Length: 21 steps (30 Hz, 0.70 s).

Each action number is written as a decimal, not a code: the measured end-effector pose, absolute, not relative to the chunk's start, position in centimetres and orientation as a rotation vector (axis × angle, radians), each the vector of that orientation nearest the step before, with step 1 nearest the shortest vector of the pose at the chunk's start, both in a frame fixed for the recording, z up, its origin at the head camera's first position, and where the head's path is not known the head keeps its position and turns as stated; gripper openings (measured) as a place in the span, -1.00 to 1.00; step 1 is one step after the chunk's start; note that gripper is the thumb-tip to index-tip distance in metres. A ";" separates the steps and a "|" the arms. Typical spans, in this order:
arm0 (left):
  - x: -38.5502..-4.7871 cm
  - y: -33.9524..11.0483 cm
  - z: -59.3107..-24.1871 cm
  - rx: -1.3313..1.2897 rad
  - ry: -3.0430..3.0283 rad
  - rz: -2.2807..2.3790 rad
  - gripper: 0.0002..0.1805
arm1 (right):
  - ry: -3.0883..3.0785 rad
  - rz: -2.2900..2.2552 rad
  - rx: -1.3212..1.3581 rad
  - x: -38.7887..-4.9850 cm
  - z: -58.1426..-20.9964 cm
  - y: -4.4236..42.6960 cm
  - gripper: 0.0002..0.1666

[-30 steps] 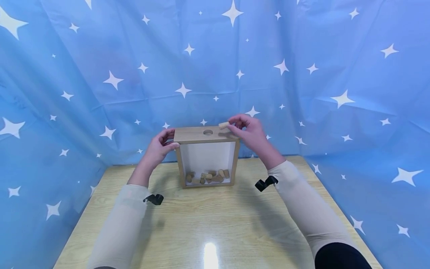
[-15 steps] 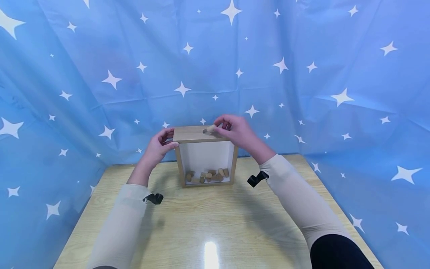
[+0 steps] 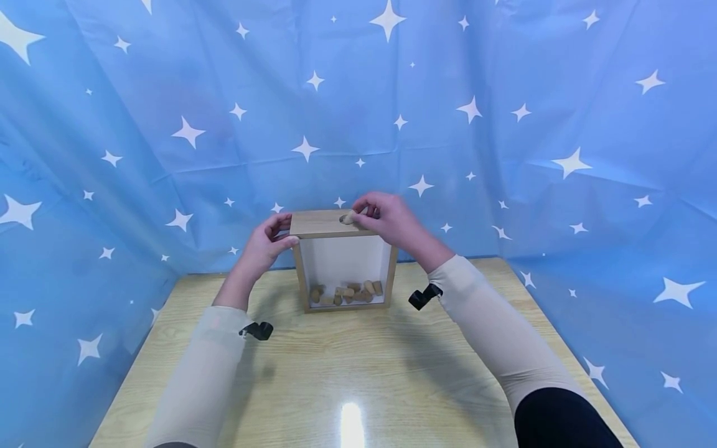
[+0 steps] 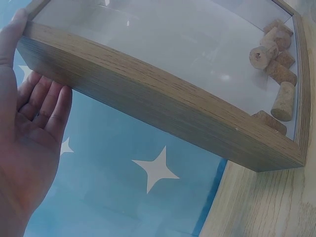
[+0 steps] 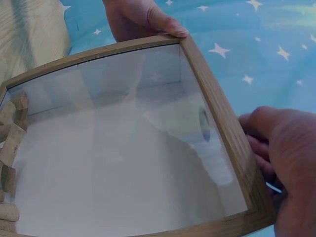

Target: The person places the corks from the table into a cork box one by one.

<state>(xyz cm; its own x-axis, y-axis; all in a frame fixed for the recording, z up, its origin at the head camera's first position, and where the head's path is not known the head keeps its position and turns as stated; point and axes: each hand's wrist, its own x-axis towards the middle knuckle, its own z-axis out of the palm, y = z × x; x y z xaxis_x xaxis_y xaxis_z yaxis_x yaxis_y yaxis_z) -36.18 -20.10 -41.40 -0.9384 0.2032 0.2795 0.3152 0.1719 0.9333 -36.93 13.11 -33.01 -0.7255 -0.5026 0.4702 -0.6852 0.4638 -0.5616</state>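
A shallow wooden box (image 3: pixel 298 280) with a clear front stands upright on the table. Through its front, several corks (image 3: pixel 366 290) show, heaped along the bottom. My left hand (image 3: pixel 269 246) grips the box's upper left corner, thumb on the front edge and fingers behind; the left wrist view shows those fingers (image 4: pixel 58 111) against the side. Above the box, my right hand (image 3: pixel 386 218) pinches another cork (image 3: pixel 348 218), tilted at the round hole in the top. Its lower end is at the hole, and the fingers cover the rest. In the right wrist view this cork is hidden.
The pale wood table (image 3: pixel 347 367) reaches from the box towards me. Close behind the box hangs a blue curtain (image 3: pixel 252 186) with white stars, which also covers both sides. Small black wrist mounts (image 3: pixel 426 297) sit on my sleeves.
My right hand has moved left along the box top, bringing the cork from right of the hole to the hole and tipping it downward. My left hand has stayed on the corner.
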 end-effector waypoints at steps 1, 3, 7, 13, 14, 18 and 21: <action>-36.2 -20.1 -41.4 -0.520 -2.334 -1.895 -0.24 | -2.474 1.108 1.023 -36.9 -33.0 13.1 -0.86; -36.2 -20.1 -41.5 -0.523 -2.333 -1.894 -0.24 | -2.468 1.104 1.021 -36.9 -33.0 13.1 -0.85; -36.3 -20.1 -41.5 -0.522 -2.329 -1.897 -0.24 | -2.442 1.125 1.015 -36.8 -33.1 13.2 -0.85; -36.3 -20.0 -41.5 -0.510 -2.338 -1.894 -0.24 | -2.329 1.139 1.007 -36.6 -33.4 14.1 -0.88; -36.3 -20.0 -41.4 -0.509 -2.341 -1.891 -0.24 | -2.297 1.138 0.999 -36.5 -33.6 14.4 -0.88; -35.9 -19.9 -41.7 -0.540 -2.370 -1.830 -0.22 | -2.141 1.169 0.964 -36.1 -34.6 16.1 -0.91; -35.2 -20.1 -42.1 -0.585 -2.433 -1.728 -0.17 | -2.085 1.185 0.914 -35.7 -35.4 17.9 -0.91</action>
